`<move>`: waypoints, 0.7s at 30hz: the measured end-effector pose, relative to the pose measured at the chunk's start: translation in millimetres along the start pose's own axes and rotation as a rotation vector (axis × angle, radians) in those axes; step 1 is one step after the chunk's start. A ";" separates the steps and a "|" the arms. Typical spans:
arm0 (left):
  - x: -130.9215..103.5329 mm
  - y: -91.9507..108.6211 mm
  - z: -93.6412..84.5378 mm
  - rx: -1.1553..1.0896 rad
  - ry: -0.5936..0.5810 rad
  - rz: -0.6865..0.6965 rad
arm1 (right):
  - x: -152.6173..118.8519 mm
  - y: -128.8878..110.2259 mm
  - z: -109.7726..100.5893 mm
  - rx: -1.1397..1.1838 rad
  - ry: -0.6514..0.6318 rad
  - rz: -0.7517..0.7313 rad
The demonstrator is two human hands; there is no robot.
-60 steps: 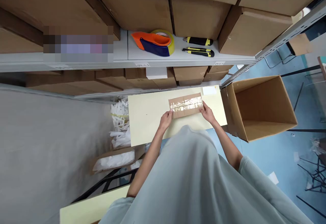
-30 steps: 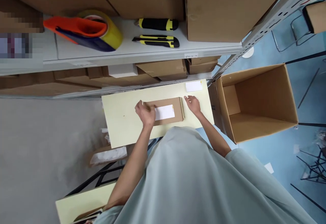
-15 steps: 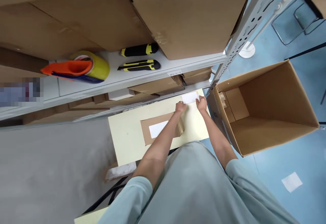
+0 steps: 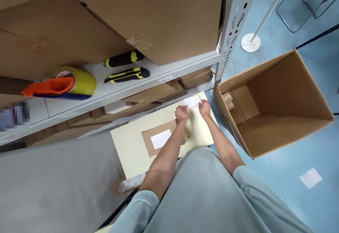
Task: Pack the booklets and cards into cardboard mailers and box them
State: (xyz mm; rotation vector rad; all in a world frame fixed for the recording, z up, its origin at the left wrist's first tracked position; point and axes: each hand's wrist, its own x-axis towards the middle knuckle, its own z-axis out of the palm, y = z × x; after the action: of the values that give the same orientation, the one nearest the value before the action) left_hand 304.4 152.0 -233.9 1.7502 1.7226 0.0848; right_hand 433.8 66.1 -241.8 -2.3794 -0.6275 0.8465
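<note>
A white paper slip is held between my two hands over the far right part of a pale yellow board. My left hand pinches its left end with closed fingers. At its right end, beside a small orange mark, the fingers of my right hand are closed on it. Below my left hand lies a flat brown carton bearing a white label; my left forearm hides part of the carton.
A large open cardboard box stands at the right. The shelf ahead holds cartons, two cutters and a yellow tape roll. A metal post rises at its right end. Paper lies on the floor.
The view has shifted, with the shelf things now further left. Both hands keep hold of the slip, and my left hand sits slightly lower relative to it.
</note>
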 end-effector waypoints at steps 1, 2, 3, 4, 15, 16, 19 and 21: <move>-0.5 1.2 -1.0 -0.003 0.026 -0.004 | 0.5 -0.1 -0.6 0.003 0.000 0.005; -1.2 2.2 -2.2 -0.006 0.046 -0.010 | 1.0 0.2 -1.2 0.009 0.001 0.011; -2.2 3.0 -3.6 -0.011 0.063 -0.014 | 1.4 0.7 -1.9 0.018 0.003 0.017; -3.2 3.8 -5.2 -0.015 0.080 -0.014 | 1.7 1.3 -2.8 0.031 0.010 0.022; -32.2 30.6 -8.4 -0.143 0.144 0.364 | -10.9 -36.0 -19.0 0.227 0.089 -0.111; -36.5 32.0 -7.2 -0.147 0.110 0.458 | -9.3 -38.9 -24.3 0.239 0.078 -0.095; -41.3 31.3 -3.1 -0.082 -0.025 0.672 | -0.1 -35.8 -48.9 0.230 0.072 -0.001; -34.5 28.4 2.2 0.009 -0.104 0.730 | 7.0 -26.7 -68.6 0.214 0.115 0.049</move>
State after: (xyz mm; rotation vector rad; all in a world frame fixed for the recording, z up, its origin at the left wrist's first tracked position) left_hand 325.7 122.6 -207.7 2.2587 0.9405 0.2956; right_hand 478.7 67.9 -183.0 -2.2381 -0.4129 0.7509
